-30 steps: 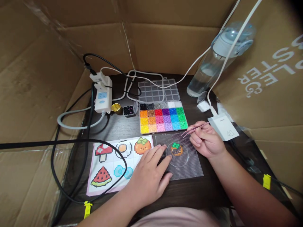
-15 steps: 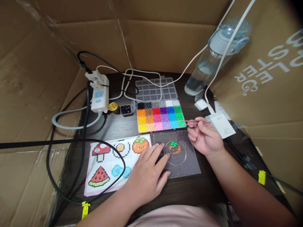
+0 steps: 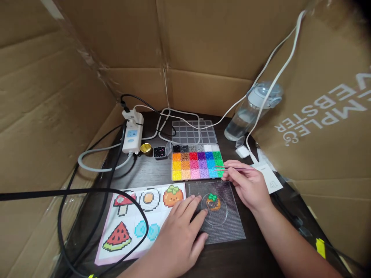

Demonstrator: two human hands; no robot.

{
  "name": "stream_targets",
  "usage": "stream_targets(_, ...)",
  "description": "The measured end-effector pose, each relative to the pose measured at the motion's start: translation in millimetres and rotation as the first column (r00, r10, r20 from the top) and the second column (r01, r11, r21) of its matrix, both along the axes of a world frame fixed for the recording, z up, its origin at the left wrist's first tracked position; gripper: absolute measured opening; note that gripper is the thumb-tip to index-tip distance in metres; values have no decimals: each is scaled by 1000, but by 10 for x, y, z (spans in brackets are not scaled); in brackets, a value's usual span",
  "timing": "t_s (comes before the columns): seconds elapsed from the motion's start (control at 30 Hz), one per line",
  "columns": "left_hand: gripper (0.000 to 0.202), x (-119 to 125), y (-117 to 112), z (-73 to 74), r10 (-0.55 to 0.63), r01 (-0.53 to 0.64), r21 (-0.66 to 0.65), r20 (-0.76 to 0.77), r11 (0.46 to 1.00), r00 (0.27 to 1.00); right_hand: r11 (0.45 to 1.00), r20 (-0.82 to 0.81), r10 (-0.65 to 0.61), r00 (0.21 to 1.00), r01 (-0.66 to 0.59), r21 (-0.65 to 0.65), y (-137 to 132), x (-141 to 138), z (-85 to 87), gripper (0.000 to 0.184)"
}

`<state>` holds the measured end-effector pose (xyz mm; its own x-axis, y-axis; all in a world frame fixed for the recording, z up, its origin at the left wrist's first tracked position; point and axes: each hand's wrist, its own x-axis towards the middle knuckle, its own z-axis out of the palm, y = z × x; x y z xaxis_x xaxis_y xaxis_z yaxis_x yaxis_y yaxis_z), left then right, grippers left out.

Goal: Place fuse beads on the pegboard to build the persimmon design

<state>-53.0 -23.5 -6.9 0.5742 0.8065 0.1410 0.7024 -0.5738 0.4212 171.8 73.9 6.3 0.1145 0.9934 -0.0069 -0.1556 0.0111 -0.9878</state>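
Observation:
My right hand [image 3: 246, 183] pinches pink tweezers [image 3: 234, 168], their tips over the blue and green compartments at the right of the bead box [image 3: 197, 179]. Whether a bead sits between the tips is too small to tell. Fingers spread, my left hand [image 3: 185, 224] lies flat across the edge of the clear pegboard [image 3: 234, 227] and the pattern sheet [image 3: 133, 247]. On the pegboard, inside a round outline, is a small persimmon bead figure [image 3: 213, 202] with green leaves and an orange outline, partly filled. The sheet shows a matching printed persimmon [image 3: 173, 196].
A power strip [image 3: 133, 137], a gold cup [image 3: 145, 148] and a small box of black beads [image 3: 159, 152] stand at back left. Black cable [image 3: 146, 220] loops over the sheet. A water bottle [image 3: 243, 116] and white charger [image 3: 269, 175] are at right. Cardboard walls [image 3: 208, 88] enclose the table.
The camera view has tilted up, so everything sits lower in the picture. My right hand has moved slightly left with the tweezers over the bead box. My left hand stays on the pegboard's edge.

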Motion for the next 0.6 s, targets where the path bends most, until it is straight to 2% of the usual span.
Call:
stream_targets(0.1,43,1,-1,5,3,-3,-3,2,1000,1000,991,227,-45,973,15,134,43,-140,163,9)
stream_targets(0.17,43,3,-1,3,-1,1,-1,-2,1000,1000,984,307,-56,950,1,177,74,-246,198,8)
stream_targets(0.3,42,4,-4,-10,11,-11,-4,16,1000,1000,977,344,-76,936,2,211,104,-389,36,9)
stream_targets(0.43,42,3,-15,-14,13,-13,-16,23,1000,1000,969,374,-128,918,36,244,98,-399,-146,10)
stream_targets(0.6,41,-1,-8,-7,13,-12,-20,17,1000,1000,968,378,-162,911,72,242,125,-425,-136,7)
